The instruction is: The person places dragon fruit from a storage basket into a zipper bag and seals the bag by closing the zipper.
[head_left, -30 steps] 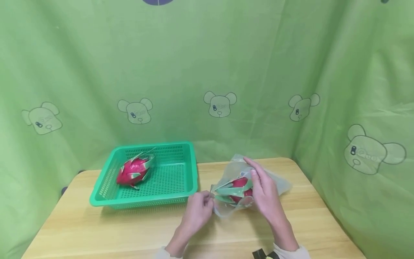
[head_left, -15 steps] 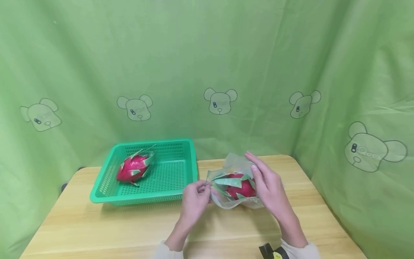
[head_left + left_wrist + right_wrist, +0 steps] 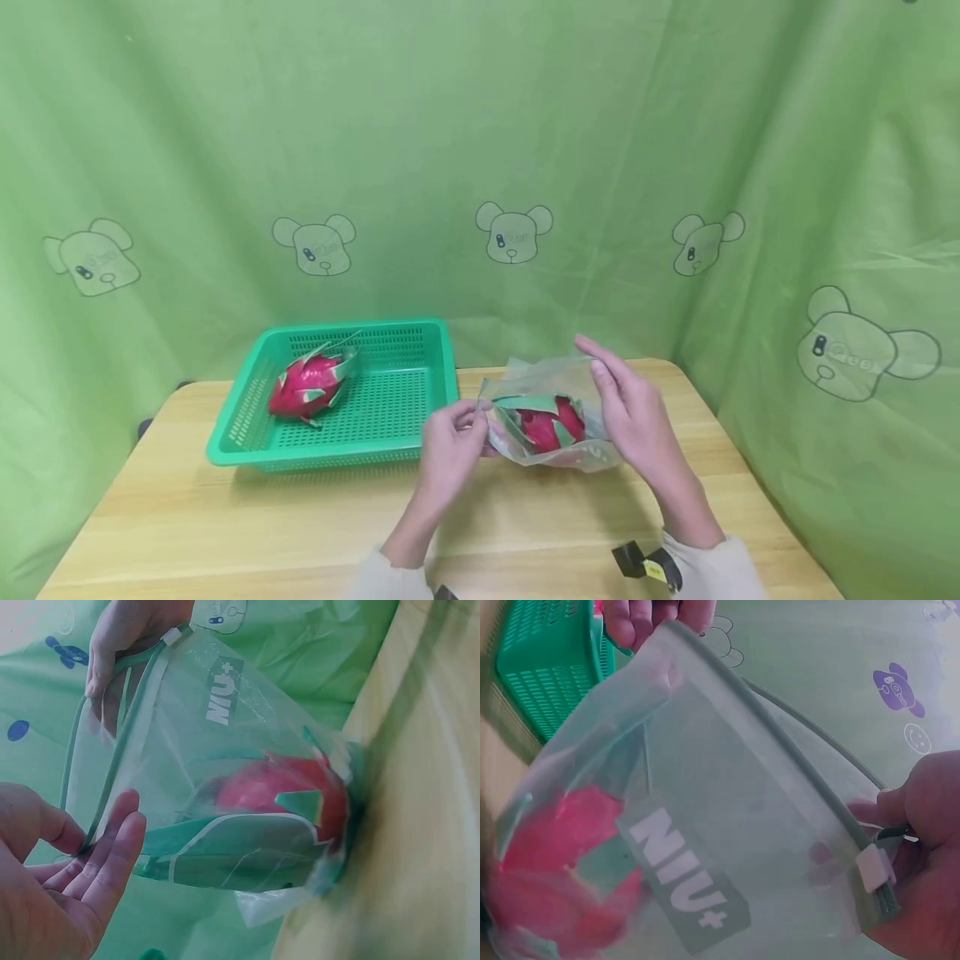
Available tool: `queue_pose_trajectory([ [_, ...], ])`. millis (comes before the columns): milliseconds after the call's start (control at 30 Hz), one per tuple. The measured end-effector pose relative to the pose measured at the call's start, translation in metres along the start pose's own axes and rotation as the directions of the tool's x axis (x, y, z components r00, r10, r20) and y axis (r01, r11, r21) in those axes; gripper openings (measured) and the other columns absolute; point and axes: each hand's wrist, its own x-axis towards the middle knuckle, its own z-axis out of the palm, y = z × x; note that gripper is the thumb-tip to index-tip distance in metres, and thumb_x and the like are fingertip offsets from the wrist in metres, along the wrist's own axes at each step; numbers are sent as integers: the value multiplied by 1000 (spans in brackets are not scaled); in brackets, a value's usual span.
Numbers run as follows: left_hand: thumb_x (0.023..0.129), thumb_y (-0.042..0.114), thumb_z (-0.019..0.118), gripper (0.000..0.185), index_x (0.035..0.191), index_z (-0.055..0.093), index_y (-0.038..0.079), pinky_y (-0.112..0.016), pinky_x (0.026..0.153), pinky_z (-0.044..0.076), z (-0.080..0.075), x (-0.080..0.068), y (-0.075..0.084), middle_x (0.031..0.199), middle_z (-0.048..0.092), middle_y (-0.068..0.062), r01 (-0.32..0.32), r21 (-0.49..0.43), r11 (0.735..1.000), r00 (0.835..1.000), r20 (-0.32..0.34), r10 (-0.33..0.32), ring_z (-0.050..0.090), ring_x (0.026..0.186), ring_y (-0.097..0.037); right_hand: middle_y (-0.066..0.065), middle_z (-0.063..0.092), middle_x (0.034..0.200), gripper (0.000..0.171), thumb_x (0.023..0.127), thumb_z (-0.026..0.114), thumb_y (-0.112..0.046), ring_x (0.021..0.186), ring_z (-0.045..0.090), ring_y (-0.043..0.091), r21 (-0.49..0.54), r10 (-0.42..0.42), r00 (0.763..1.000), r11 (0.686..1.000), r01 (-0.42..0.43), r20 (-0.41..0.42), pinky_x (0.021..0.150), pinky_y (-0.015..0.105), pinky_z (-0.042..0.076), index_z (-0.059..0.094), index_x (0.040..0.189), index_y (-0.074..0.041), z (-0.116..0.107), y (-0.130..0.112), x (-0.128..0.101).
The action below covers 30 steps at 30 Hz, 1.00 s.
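A translucent slider zip bag (image 3: pixel 705 750) printed "NIU+" is held between both hands, its mouth parted and facing up. Inside lies a pink dragon fruit (image 3: pixel 551 425) with green scales, near the bag's bottom. My left hand (image 3: pixel 452 446) pinches one corner of the mouth between thumb and fingers. At the opposite corner, my right hand (image 3: pixel 637 417) grips the rim beside the white slider (image 3: pixel 874 868); some of its fingers show only through the film. In the left wrist view the bag's base is down by the table.
To the left stands a green perforated basket (image 3: pixel 333 454) holding another dragon fruit (image 3: pixel 307 386), which seems to have clear film at its tip. The wooden table (image 3: pixel 300 533) ends at green curtains (image 3: pixel 570 125) behind and at the right.
The bag's mouth has spread wider and tipped upward, and the fruit sits lower in it. My right hand has shifted right and upward; the left has risen slightly.
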Motion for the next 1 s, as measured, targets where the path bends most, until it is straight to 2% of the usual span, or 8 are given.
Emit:
queue_pose_trajectory([
  [100,96,-4,52,27,116,68,-12,-37,60,63,-1,2,6,85,74,-19,-18,-4,1000,1000,-10,17,74,66,-30,8,59,146,38,112,42,-17,46,39,5,-8,-7,1000,1000,7,-5,90,14,42,58,145,-8,-2,-2,4],
  [300,96,-3,49,31,118,68,-11,-36,60,63,-4,7,16,82,75,-14,-64,8,998,998,-30,64,74,65,-25,6,59,146,38,112,41,-18,46,42,5,-7,-11,1000,1000,11,2,73,21,47,59,144,-9,-2,-5,11],
  [333,95,-3,48,31,118,68,-10,-36,60,63,-5,8,18,81,75,-13,-74,13,997,997,-35,74,74,64,-24,6,59,146,38,112,41,-19,42,31,8,-5,-8,1000,1000,8,4,71,23,44,59,144,-9,-2,-6,12],
  [500,94,-4,47,32,117,69,-10,-35,59,63,-8,14,29,79,74,-13,-112,25,993,993,-42,113,73,62,-24,3,57,148,39,113,40,-23,52,40,13,-7,9,1000,1000,-9,11,94,21,43,60,143,-10,-4,-9,16],
  [600,95,-4,49,30,116,69,-9,-34,60,63,-8,17,36,79,74,-13,-120,28,992,992,-34,121,74,63,-24,3,57,148,39,113,40,-23,52,41,13,-8,13,1000,1000,-13,19,95,22,43,60,143,-10,-5,-10,16],
  [800,96,-3,50,28,113,71,-7,-35,59,63,-11,23,51,78,74,-12,-157,44,987,987,-27,158,73,61,-24,6,60,144,40,113,39,-25,35,32,11,-4,28,1000,1000,-28,14,57,26,45,59,145,-13,-10,-13,16],
  [933,97,0,51,26,112,72,-4,-35,56,62,-13,29,60,75,73,-10,-195,95,976,979,-35,199,72,57,-22,6,64,139,39,113,40,-25,35,32,10,-3,21,1000,1000,-21,-1,47,27,41,60,144,-14,-14,-16,20],
  [1000,97,0,52,26,113,73,-4,-34,55,62,-14,31,66,73,73,-9,-215,132,968,975,-32,221,70,55,-21,9,72,116,38,112,41,-25,36,31,10,-6,20,1000,1000,-20,-10,42,27,38,61,143,-14,-16,-19,21],
])
